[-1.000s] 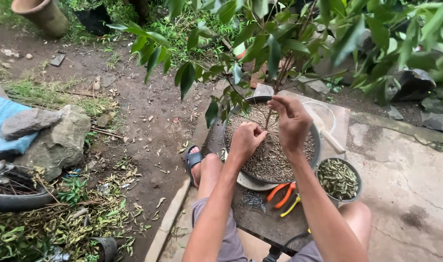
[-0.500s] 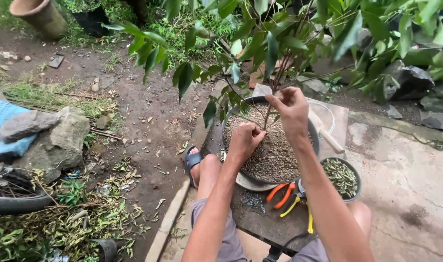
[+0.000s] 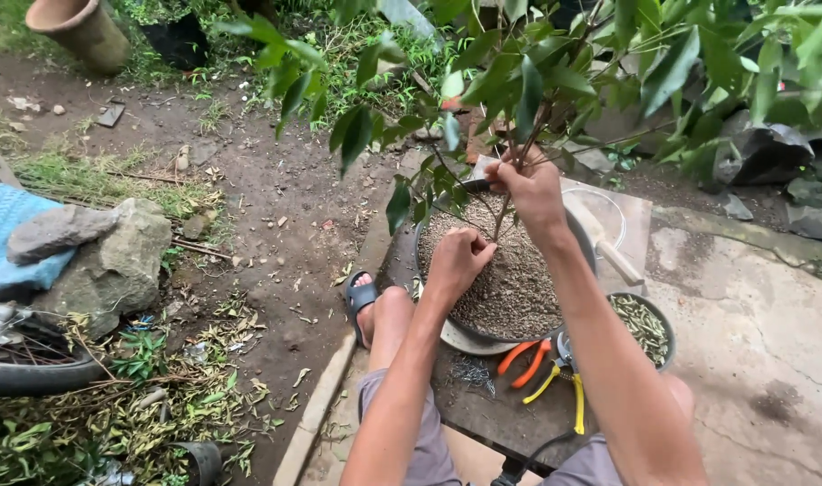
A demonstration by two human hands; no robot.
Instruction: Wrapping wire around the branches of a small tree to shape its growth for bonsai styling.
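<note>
Gripping thin stems (image 3: 512,184), right hand (image 3: 532,189) closed above gravel pot (image 3: 510,279); left hand (image 3: 458,261) fisted on gravel, grasp unclear. Orange pliers (image 3: 523,358) beside pot. Hands unmoved since earlier.

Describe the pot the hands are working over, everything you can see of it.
The pot is a wide, shallow, dark round bowl, filled nearly to its rim with coarse grey-brown grit. A small leafy tree rises from its middle. It sits on a pale dish on a dark low board. The left hand rests on the grit near the trunk; the right hand grips the thin branches above. Orange-handled and yellow-handled pliers lie just beside it.
</note>
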